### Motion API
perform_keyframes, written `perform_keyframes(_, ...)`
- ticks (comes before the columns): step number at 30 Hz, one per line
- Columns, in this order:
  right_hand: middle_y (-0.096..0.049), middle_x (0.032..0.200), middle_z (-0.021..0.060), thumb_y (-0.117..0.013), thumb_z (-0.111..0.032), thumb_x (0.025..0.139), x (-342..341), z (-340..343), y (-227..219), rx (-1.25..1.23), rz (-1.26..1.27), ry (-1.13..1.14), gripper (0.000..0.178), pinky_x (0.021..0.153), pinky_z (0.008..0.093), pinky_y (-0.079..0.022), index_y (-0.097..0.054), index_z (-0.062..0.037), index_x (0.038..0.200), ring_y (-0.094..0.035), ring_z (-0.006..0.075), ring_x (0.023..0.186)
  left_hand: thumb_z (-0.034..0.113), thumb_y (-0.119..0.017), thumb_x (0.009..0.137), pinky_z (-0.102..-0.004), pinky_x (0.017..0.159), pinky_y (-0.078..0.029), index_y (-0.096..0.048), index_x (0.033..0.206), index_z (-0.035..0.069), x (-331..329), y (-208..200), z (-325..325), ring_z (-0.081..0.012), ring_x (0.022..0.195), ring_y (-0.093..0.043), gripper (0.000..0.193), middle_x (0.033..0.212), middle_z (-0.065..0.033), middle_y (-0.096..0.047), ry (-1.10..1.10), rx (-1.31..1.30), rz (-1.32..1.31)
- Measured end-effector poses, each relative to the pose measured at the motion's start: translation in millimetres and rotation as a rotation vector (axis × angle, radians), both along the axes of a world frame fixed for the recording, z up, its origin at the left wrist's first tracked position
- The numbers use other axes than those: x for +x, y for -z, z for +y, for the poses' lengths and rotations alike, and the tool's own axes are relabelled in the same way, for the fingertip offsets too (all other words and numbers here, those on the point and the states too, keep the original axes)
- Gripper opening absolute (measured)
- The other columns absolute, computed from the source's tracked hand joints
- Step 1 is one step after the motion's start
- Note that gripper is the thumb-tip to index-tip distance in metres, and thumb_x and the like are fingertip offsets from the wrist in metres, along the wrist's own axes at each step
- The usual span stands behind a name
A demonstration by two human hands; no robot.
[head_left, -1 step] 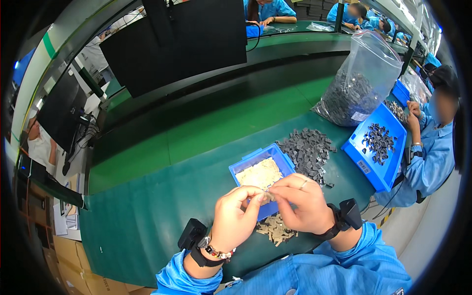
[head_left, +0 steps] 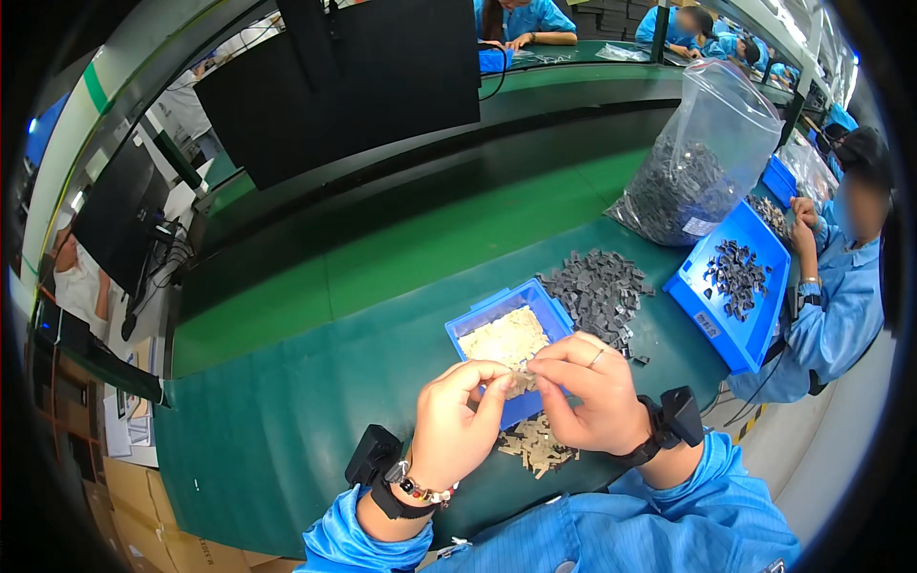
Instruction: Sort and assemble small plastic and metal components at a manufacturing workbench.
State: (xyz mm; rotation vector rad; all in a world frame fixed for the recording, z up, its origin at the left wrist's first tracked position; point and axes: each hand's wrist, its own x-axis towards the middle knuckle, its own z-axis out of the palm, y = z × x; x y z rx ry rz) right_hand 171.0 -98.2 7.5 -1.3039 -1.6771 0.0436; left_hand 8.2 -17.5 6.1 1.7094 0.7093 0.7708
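Observation:
Over the near edge of a small blue bin, my two hands meet at the fingertips. My left hand is closed in a pinch of thumb and forefinger. Facing it, my right hand pinches too, close to the left fingertips. Whatever sits between the fingers is too small and covered to name. Flat beige pieces fill the bin. Below my hands, partly behind the right one, lies a loose pile of beige and dark strips. Small dark grey parts are heaped just beyond the bin to the right.
A clear plastic bag of dark parts stands at the back right. Beside it a blue tray holds several black pieces, near a co-worker in a blue sleeve. A large black panel hangs over the far side of the green table.
My right hand has shifted very slightly to the right, its fingertips a little farther from the left ones. My left hand and the bin look the same.

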Motion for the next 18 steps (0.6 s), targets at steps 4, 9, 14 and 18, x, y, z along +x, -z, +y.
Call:
perform_keyframes(4, -0.066, 0.090, 0.0093, -0.070, 0.000, 0.073, -1.8, 1.8, -2.1, -0.007, -0.078, 0.019, 0.021, 0.071, 0.0379, -0.053, -0.070, -0.0025, 0.094, -0.065, 0.0271, 0.079, 0.000, -0.068, 0.084, -0.0254, 0.065, -0.050, -0.070, 0.088, -0.001, 1.0, -0.5, -0.9, -0.0122, 0.070, -0.062, 0.004, 0.081, -0.0091, -0.070, -0.077, 0.168, 0.046)
perform_keyframes(9, -0.066, 0.091, 0.0096, -0.070, 0.003, 0.071, -3.2, 4.8, 3.5, -0.014, -0.127, 0.029, 0.020, 0.071, 0.0371, -0.052, -0.068, -0.0023, 0.090, -0.064, 0.0276, 0.079, -0.001, -0.068, 0.084, -0.0255, 0.064, -0.050, -0.070, 0.089, -0.002, 1.4, 1.6, -1.8, -0.0134, 0.069, -0.062, 0.005, 0.081, -0.0099, -0.070, -0.053, 0.197, 0.013)
perform_keyframes(14, -0.068, 0.089, 0.0110, -0.070, 0.006, 0.069, -2.4, 9.0, 3.7, 0.011, -0.139, 0.008, 0.022, 0.068, 0.0371, -0.052, -0.067, -0.0002, 0.090, -0.065, 0.0281, 0.077, -0.002, -0.067, 0.084, -0.0264, 0.064, -0.051, -0.069, 0.089, -0.003, 1.1, 7.6, 2.0, -0.0147, 0.070, -0.064, 0.005, 0.082, -0.0105, -0.069, -0.034, 0.271, -0.006)
perform_keyframes(18, -0.066, 0.088, 0.0106, -0.068, 0.005, 0.071, -2.9, 9.1, 8.0, -0.015, -0.134, 0.010, 0.018, 0.071, 0.0384, -0.052, -0.066, -0.0006, 0.087, -0.064, 0.0289, 0.079, -0.003, -0.066, 0.084, -0.0268, 0.064, -0.050, -0.069, 0.089, -0.003, -0.1, 6.6, 4.4, -0.0154, 0.070, -0.064, 0.005, 0.081, -0.0114, -0.068, -0.007, 0.304, 0.032)
